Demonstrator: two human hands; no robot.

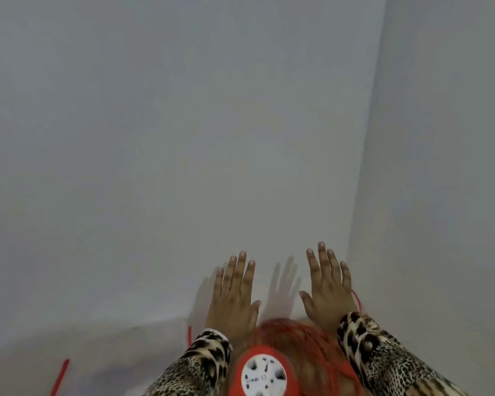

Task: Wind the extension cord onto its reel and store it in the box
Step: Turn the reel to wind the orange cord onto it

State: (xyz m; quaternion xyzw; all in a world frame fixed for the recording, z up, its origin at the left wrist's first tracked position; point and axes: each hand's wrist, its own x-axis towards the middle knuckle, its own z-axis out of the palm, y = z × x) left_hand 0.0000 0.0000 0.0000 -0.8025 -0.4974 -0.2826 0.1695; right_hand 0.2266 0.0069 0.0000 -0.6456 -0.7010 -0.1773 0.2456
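Head view: both hands, left (232, 301) and right (327, 292), are spread flat with straight fingers, gripping nothing; the red reel (265, 372), cord (303, 338) wound on it, sits just beneath, between the wrists.

A big pale grey wall (169, 124) fills most of the view. It meets another wall (446, 138) at a corner on the right. Low down there may be a light floor (83, 361), but it is blurry.

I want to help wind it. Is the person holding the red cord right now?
No, both the left hand and right hand are spread flat with straight fingers, above the round red cord reel.
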